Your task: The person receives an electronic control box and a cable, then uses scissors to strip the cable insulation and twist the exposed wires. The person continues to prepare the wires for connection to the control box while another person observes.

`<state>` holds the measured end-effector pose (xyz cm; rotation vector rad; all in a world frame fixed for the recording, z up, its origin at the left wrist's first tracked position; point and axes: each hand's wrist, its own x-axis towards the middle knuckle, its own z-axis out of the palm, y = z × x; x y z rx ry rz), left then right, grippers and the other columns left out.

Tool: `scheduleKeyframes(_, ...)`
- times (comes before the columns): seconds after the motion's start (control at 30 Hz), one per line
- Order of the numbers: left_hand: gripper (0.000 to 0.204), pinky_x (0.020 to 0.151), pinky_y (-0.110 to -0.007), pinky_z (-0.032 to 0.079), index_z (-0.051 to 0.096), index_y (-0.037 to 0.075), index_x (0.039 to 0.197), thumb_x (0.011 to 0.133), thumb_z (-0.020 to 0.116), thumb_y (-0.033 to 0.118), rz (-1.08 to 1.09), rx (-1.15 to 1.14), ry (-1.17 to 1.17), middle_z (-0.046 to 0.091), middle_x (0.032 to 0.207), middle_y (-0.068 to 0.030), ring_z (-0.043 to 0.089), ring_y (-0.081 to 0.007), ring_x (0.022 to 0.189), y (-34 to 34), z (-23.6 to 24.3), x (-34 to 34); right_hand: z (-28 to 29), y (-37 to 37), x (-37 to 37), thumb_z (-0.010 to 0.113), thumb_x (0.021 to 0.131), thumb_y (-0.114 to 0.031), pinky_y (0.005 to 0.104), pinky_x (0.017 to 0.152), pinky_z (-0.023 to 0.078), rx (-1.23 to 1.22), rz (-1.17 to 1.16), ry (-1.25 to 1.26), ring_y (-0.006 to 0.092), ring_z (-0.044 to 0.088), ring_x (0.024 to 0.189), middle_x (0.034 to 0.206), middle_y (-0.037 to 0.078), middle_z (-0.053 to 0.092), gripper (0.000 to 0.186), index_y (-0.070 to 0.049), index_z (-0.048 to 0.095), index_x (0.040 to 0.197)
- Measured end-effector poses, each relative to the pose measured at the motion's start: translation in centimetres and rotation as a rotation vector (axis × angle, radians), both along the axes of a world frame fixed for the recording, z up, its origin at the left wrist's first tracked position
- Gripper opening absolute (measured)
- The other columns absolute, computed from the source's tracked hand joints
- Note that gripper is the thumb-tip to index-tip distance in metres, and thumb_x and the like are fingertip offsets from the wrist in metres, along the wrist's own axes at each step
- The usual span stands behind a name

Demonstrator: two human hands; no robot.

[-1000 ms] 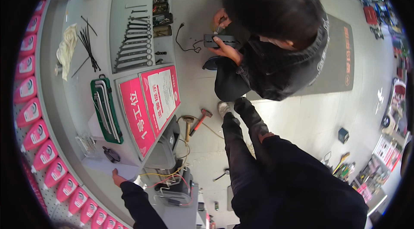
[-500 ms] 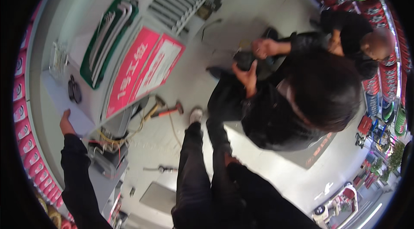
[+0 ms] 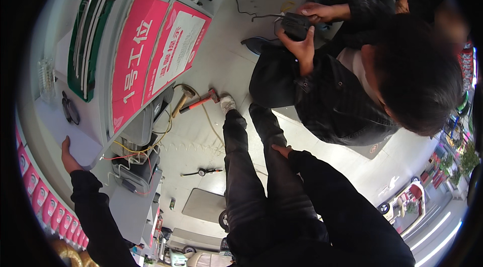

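Fingers [image 3: 65, 147] of the left hand [image 3: 69, 158] are loosely stretched and rest at the near left edge of a white sheet [image 3: 83, 145], which lies on the counter [image 3: 96, 115] at the left side. Whether they only touch this sheet or also pinch it, I cannot tell. The right hand [image 3: 282, 150] rests on the right leg of the dark trousers [image 3: 246, 176], close to the knee; its fingers are mostly hidden, so I cannot tell how far they are open or if they hold something.

Just beyond the sheet lies a pair of dark glasses [image 3: 70, 108], and to the left of it stands a clear box [image 3: 47, 79]. Farther on the counter there is an open green case [image 3: 85, 92] with long bent keys [image 3: 91, 30], and to its right a pink sign [image 3: 121, 73]. On the floor, right of the counter, two hammers [image 3: 201, 101] lie with their heads near each other. At the far right, a co-worker [image 3: 347, 108] holds a black device [image 3: 297, 27] with both hands, and a dark cable [image 3: 266, 16] runs from it to the left.
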<state>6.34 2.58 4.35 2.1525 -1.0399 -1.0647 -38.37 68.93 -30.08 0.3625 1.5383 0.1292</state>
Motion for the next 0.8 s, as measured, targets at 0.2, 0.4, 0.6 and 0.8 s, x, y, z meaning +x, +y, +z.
scheduleKeyframes(0.2,0.049,0.09,-0.036,0.057,0.07,-0.004,0.119,0.095,0.07,0.039,0.018,0.004,0.0,0.074,0.108,-0.0103,0.073,-0.0254,0.098,0.5,0.6,-0.8,0.3,-0.6,0.6,0.081,0.059,-0.083,0.0454,0.12,0.04,-0.011,0.124,0.021,0.0434,0.044,0.147,0.158,0.034,0.041,0.153,0.011,0.017,0.16)
scheduleKeyframes(0.4,0.049,0.091,-0.037,0.055,0.069,-0.004,0.119,0.097,0.067,0.04,-0.025,0.03,0.011,0.072,0.109,-0.0092,0.071,-0.0247,0.099,1.1,0.9,-2.8,2.1,-3.3,1.1,0.08,0.06,-0.081,0.0458,0.12,0.04,0.041,0.255,0.11,0.0449,0.046,0.146,0.158,0.033,0.043,0.147,0.008,0.02,0.161)
scheduleKeyframes(0.6,0.047,0.091,-0.038,0.054,0.068,-0.003,0.117,0.098,0.067,0.04,-0.001,0.037,0.002,0.071,0.109,-0.0089,0.069,-0.0254,0.099,0.9,0.8,-2.7,1.4,-2.6,2.2,0.08,0.061,-0.081,0.0465,0.12,0.04,0.066,0.278,0.128,0.0463,0.048,0.143,0.154,0.036,0.046,0.145,0.01,0.022,0.159)
scheduleKeyframes(0.8,0.048,0.091,-0.04,0.055,0.067,-0.002,0.121,0.099,0.065,0.04,0.01,0.054,0.025,0.07,0.111,-0.0087,0.07,-0.0269,0.1,1.2,1.2,-3.6,1.3,-2.8,2.7,0.079,0.063,-0.08,0.0473,0.118,0.043,0.047,0.274,0.139,0.0464,0.051,0.141,0.152,0.035,0.048,0.143,0.009,0.022,0.16)
